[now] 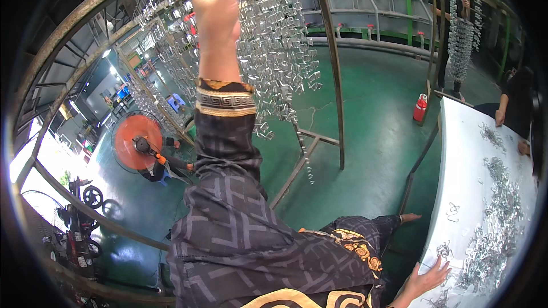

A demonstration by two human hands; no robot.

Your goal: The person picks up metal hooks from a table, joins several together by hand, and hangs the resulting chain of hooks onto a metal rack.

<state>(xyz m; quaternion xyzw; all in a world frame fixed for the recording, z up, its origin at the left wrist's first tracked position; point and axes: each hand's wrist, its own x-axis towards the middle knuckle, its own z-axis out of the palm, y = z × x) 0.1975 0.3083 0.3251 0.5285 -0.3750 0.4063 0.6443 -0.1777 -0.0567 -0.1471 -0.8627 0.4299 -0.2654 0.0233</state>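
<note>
My left hand [220, 5] is raised high at the top of the view. Its thumb and fingers are pinched together beside hanging strands of shiny bent metal pieces [274, 40]; what sits between the fingertips is too small to make out. Low on the right, my right hand [428, 279] lies with fingers spread on the near edge of a white table [462, 154]. Close to its fingertips is a small cluster of wire-like metal pieces [443, 249]. A larger heap of loose metal pieces [494, 234] spreads over the table's right side.
Rusty metal frame bars [328, 40] stand around me. A large orange fan [137, 142] is at the left, with a motorbike [77, 228] behind. A red fire extinguisher [420, 107] stands on the green floor. Another person's hand [500, 117] rests at the table's far side.
</note>
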